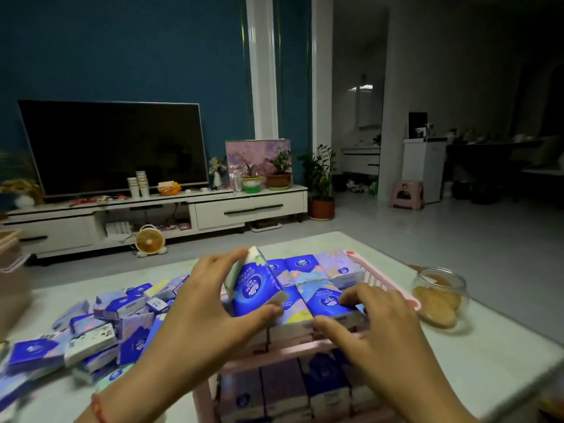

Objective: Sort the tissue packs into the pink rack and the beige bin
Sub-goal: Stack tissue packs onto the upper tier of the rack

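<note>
Left grip (pixel 195 303) and right grip (pixel 381 319) each hold a pack at the top tier of the rack (pixel 274 358).
Left grip is clamped, thumb against fingers, on a blue pack (pixel 254 288), held tilted just above the packs filling that tier. Right grip is curled over a second pack (pixel 328 300) lying at the tier's near edge, thumb on its near side. The lower tier holds upright packs. A loose pile (pixel 100 325) lies on the surface (pixel 488 361) left of the rack, and a jar (pixel 439 296) stands to the right. The bin (pixel 12 294) is at the left edge, blurred.
</note>
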Demonstrator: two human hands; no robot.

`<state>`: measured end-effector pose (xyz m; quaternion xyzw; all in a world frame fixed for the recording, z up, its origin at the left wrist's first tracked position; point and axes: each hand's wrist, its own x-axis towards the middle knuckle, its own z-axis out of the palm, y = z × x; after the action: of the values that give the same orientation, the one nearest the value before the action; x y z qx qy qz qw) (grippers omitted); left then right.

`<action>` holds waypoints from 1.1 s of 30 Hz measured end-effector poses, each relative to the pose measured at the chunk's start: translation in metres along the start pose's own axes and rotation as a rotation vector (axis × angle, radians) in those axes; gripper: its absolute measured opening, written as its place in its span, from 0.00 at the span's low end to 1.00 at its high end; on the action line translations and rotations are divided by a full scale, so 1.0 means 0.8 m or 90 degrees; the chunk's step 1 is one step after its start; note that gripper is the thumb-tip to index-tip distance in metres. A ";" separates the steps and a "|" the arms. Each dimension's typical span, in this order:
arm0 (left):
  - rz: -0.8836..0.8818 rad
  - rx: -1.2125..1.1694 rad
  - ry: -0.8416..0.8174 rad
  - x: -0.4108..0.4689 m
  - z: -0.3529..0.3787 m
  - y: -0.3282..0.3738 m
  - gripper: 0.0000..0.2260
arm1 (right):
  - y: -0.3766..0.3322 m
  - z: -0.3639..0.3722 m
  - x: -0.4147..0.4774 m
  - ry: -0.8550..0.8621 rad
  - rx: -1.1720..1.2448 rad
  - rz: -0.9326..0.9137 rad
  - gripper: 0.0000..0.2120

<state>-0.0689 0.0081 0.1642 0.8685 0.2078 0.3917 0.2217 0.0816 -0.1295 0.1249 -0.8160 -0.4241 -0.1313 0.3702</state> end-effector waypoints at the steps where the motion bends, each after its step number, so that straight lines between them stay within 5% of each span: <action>1: 0.014 0.003 -0.003 0.002 0.003 0.003 0.40 | 0.000 0.002 0.000 -0.006 -0.006 -0.006 0.25; 5: 0.093 -0.009 -0.025 0.003 0.029 0.022 0.36 | -0.001 -0.009 -0.004 0.074 0.183 0.019 0.22; 7: 0.138 -0.001 -0.047 0.007 0.049 0.036 0.38 | -0.009 -0.020 -0.005 0.017 0.390 0.068 0.19; 10: 0.156 0.021 -0.075 0.014 0.075 0.054 0.39 | -0.014 -0.026 -0.008 -0.031 0.530 0.098 0.04; 16: 0.093 0.214 -0.209 0.024 0.079 0.045 0.38 | 0.018 -0.039 0.010 0.153 0.379 0.159 0.06; 22: 0.116 0.342 -0.272 0.018 0.078 0.028 0.23 | 0.032 -0.033 0.018 0.104 0.145 0.165 0.06; 26: 0.103 0.314 -0.242 0.019 0.070 0.031 0.23 | 0.029 -0.028 0.020 0.081 -0.033 0.146 0.09; 30: 0.041 0.250 -0.190 0.020 0.038 0.009 0.44 | 0.026 -0.036 0.021 0.056 -0.161 0.129 0.16; 33: -0.069 0.170 -0.114 0.023 0.019 -0.014 0.34 | 0.024 -0.041 0.036 0.111 -0.126 0.109 0.18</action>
<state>-0.0480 0.0238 0.1593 0.9093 0.2840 0.2688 0.1426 0.1178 -0.1429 0.1534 -0.8670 -0.3043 -0.2108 0.3335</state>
